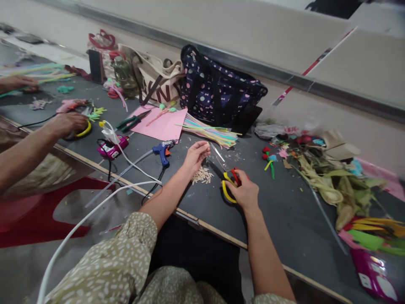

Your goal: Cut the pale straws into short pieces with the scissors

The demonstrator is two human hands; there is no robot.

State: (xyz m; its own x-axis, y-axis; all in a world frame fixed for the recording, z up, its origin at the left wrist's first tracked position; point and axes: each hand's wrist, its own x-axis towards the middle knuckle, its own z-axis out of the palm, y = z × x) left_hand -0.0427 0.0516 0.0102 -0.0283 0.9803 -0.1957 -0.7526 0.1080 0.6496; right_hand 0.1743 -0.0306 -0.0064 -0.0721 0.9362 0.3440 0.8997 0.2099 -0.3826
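My right hand [247, 191] grips a pair of scissors [229, 193] by their red and yellow handles, with the blades parted and pointing up and left. Close to the blade tips, my left hand [196, 156] is closed in a pinch; whatever lies between its fingertips is too small to make out. On the dark table [272, 228] below them is a pile of short pale cut pieces [203, 175]. Beyond my hands lies a bundle of pastel pipe cleaners [213, 131], beside a pink sheet [164, 131].
A blue glue gun [163, 153], pliers [133, 120] and a magenta power strip [114, 147] with white cables lie leftward. Bags, including a dark patterned tote [218, 84], stand along the wall. Dried husks [343, 190] lie right. Another person's hand [68, 124] is at far left.
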